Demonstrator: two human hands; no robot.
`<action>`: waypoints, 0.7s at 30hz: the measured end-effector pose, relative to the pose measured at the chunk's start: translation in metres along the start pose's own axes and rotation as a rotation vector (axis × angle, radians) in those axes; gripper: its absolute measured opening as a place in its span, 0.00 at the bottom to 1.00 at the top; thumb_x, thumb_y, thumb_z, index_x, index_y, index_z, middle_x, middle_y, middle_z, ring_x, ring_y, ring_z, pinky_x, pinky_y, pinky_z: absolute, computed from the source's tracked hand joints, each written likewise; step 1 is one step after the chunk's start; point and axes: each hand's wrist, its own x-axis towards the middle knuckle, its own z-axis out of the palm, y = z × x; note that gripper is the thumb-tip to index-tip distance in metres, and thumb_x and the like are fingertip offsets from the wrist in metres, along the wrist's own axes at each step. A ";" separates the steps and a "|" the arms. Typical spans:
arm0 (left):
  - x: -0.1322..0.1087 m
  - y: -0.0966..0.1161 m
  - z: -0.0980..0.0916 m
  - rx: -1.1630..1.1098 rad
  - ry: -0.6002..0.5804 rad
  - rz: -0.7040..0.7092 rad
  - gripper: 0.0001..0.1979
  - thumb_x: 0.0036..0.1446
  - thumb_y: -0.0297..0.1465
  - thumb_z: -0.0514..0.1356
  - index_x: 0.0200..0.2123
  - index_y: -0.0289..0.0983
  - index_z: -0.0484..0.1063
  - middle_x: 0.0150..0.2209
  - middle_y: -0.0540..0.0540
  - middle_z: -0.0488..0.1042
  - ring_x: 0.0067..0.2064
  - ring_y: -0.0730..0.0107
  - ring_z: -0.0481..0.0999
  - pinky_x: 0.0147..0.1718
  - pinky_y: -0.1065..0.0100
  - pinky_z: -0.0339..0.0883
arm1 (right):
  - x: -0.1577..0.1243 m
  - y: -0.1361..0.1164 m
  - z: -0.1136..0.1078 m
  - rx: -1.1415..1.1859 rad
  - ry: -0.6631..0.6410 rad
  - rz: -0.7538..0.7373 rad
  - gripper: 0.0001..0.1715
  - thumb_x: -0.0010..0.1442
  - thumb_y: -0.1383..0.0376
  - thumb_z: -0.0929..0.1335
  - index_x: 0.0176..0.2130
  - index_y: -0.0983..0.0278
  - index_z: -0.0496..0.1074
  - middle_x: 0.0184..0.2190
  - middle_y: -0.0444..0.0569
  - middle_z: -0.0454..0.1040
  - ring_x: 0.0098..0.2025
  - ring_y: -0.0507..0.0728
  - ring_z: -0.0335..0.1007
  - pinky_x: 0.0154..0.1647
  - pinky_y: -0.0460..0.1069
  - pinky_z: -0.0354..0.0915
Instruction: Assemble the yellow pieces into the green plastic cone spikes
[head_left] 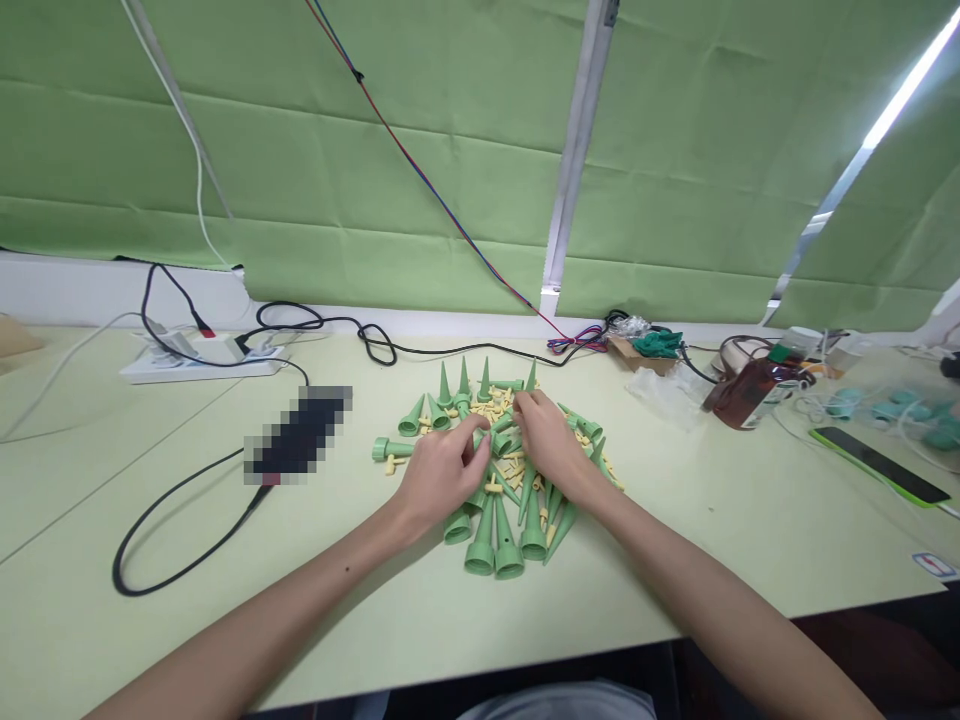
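Note:
A pile of green plastic cone-shaped spikes [508,545] and small yellow T-shaped pieces [495,408] lies on the table in front of me. My left hand [444,472] is over the left side of the pile, thumb and fingers curled together beside a green spike's wide end; what they hold is hidden. Over the right side is my right hand [551,440], its fingers pinched together; anything between them is too small to make out. Just behind its fingertips a green spike [531,376] stands point up. Several more spikes stand at the back, while others lie on their sides.
On the left of the table [322,640] lie a blurred dark device [296,435] with a black cable and a white power strip [202,365]. A brown bottle [757,390], clear plastic bag, small cardboard box [637,355] and green-edged phone [877,465] are on the right. Green blinds hang behind.

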 end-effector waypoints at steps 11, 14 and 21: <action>0.002 0.008 -0.005 -0.164 -0.043 -0.007 0.12 0.68 0.37 0.50 0.44 0.38 0.70 0.30 0.51 0.73 0.27 0.73 0.68 0.29 0.70 0.59 | -0.028 -0.010 -0.004 0.543 0.206 -0.090 0.11 0.71 0.65 0.56 0.39 0.62 0.64 0.26 0.43 0.66 0.28 0.53 0.64 0.33 0.47 0.59; 0.001 0.008 -0.003 -0.186 -0.067 0.057 0.12 0.69 0.35 0.48 0.39 0.37 0.69 0.31 0.50 0.72 0.30 0.71 0.68 0.31 0.69 0.60 | -0.032 -0.012 0.001 0.604 0.167 -0.094 0.11 0.71 0.65 0.57 0.38 0.62 0.65 0.25 0.42 0.65 0.27 0.53 0.63 0.33 0.47 0.60; -0.001 0.005 -0.001 -0.182 -0.062 0.150 0.13 0.68 0.32 0.48 0.30 0.37 0.64 0.27 0.50 0.67 0.29 0.72 0.66 0.30 0.70 0.59 | -0.037 -0.016 -0.003 0.704 0.187 -0.124 0.10 0.70 0.63 0.59 0.36 0.61 0.65 0.26 0.43 0.67 0.28 0.52 0.64 0.33 0.48 0.62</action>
